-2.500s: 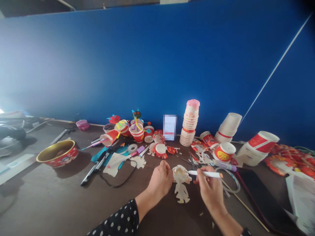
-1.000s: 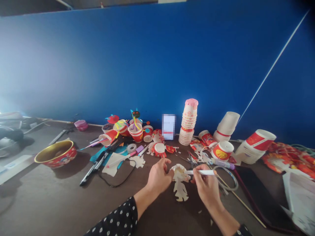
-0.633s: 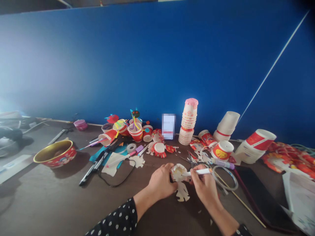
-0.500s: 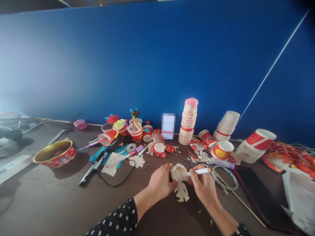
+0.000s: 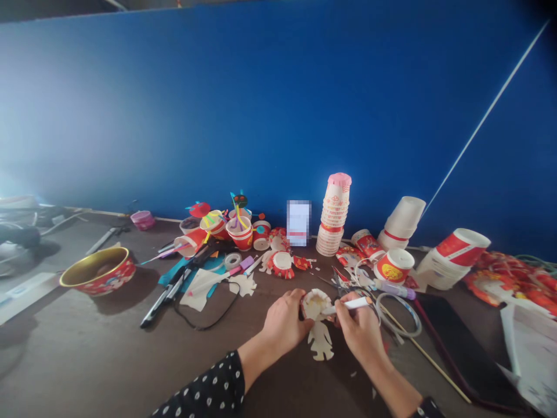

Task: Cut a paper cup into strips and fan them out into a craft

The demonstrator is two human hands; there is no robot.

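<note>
Step in hand: white marker, orange at its rear end [image 5: 357, 303], brought to a pale cut-paper piece [image 5: 321, 342] with a round, scalloped upper part and a figure-like lower part. Piece is on or just over the dark brown table [image 5: 174, 371], between the hands, lower part towards the wearer. Whether the tip touches paper: cannot tell.

Left hand [image 5: 285, 322]: grip nearly closed on the left edge of the round part, thumb at its near side, fingers curled behind. Right hand [image 5: 361, 328]: grip closed on the marker barrel, thumb and fingers pinched near the writing end; barrel slants down to the left.

Judgement: placing the tip calls for small finger motion on the right and a light, steady left hold; the thin paper would probably flex or slip under pressure.

Surroundings: beyond the piece, a red-and-white fringed paper cutout [image 5: 281, 264] and a tall stack of printed paper cups [image 5: 333, 220]. Right of the marker, a coil of clear tubing [image 5: 418, 325] and a thin wooden stick [image 5: 435, 363], beside a black flat panel with dark red edging [image 5: 470, 354].
</note>
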